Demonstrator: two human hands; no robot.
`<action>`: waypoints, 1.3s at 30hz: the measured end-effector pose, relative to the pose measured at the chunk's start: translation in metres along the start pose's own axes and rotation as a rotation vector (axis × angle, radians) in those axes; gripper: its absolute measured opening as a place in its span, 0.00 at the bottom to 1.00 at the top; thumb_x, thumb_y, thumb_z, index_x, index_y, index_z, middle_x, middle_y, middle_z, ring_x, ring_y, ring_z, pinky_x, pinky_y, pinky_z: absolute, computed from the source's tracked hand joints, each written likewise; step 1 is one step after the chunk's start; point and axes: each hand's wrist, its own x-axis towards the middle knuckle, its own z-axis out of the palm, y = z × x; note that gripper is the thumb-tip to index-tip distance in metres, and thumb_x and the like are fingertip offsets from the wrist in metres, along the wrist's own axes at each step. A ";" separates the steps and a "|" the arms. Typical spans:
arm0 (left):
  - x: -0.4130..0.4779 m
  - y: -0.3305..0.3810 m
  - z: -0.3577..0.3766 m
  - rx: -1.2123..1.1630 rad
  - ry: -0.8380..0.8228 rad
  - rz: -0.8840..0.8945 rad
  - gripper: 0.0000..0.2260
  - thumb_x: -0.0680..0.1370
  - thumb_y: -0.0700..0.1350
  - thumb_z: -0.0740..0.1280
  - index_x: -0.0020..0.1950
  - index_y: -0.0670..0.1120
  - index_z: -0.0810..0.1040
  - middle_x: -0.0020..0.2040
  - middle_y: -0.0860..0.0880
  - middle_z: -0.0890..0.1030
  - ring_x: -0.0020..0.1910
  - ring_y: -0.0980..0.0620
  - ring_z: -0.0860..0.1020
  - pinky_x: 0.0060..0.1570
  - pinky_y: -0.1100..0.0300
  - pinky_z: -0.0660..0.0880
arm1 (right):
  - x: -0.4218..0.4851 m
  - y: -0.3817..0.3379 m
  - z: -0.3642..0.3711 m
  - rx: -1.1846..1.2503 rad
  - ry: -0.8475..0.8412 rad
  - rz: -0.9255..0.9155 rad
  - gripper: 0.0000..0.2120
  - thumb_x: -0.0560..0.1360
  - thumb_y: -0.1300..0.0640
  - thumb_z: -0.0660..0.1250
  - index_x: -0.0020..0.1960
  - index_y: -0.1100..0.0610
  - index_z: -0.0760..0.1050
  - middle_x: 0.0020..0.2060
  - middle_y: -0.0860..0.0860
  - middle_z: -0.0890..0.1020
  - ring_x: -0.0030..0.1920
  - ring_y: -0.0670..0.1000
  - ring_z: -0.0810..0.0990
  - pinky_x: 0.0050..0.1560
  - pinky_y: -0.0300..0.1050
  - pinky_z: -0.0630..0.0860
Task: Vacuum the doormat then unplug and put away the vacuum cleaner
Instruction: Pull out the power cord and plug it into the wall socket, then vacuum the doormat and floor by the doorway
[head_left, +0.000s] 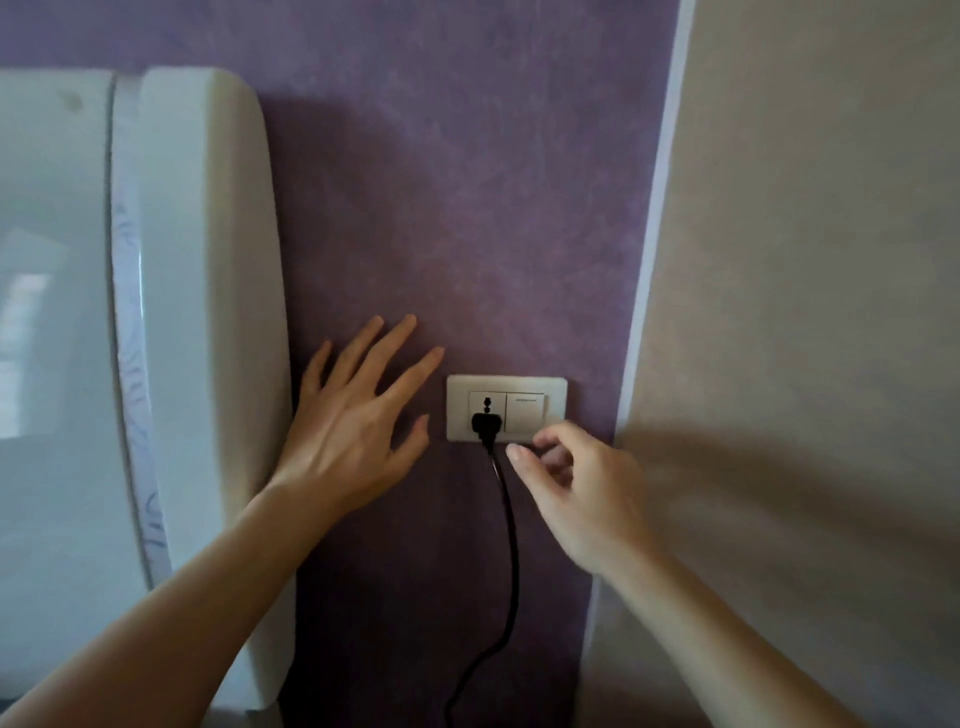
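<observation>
A black plug (485, 423) sits in the lower socket of a cream wall outlet plate (553, 387) on a purple wall. Its black cord (511, 551) hangs down and curves off the bottom edge. My left hand (353, 421) lies flat with fingers spread on the wall, just left of the plate. My right hand (576, 488) hovers just right of and below the plug, thumb and forefinger curled toward it with a small gap, holding nothing. The vacuum cleaner and doormat are out of view.
A tall glossy white appliance or cabinet (197, 332) stands against the wall at the left, close to my left hand. A white trim strip (647, 249) separates the purple wall from a beige wall (810, 260) on the right.
</observation>
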 end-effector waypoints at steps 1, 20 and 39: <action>0.002 0.006 -0.004 -0.025 0.042 -0.027 0.27 0.76 0.56 0.59 0.75 0.53 0.70 0.79 0.47 0.63 0.77 0.43 0.61 0.72 0.35 0.59 | 0.000 0.008 -0.007 0.030 0.004 -0.007 0.14 0.75 0.38 0.68 0.51 0.48 0.80 0.33 0.39 0.80 0.38 0.40 0.80 0.44 0.44 0.79; 0.163 0.204 -0.095 -0.543 -0.476 -0.020 0.20 0.70 0.42 0.69 0.61 0.42 0.80 0.57 0.42 0.79 0.53 0.37 0.77 0.46 0.40 0.79 | 0.010 0.024 -0.325 -0.344 -0.266 0.508 0.16 0.77 0.44 0.62 0.60 0.49 0.78 0.49 0.43 0.80 0.51 0.43 0.80 0.54 0.45 0.78; 0.317 0.405 -0.131 -0.858 -0.967 -0.028 0.17 0.78 0.47 0.69 0.66 0.47 0.75 0.62 0.48 0.79 0.55 0.53 0.77 0.52 0.62 0.71 | 0.046 0.040 -0.486 -0.349 -0.114 0.720 0.12 0.76 0.53 0.72 0.57 0.57 0.78 0.48 0.51 0.82 0.45 0.51 0.82 0.48 0.50 0.81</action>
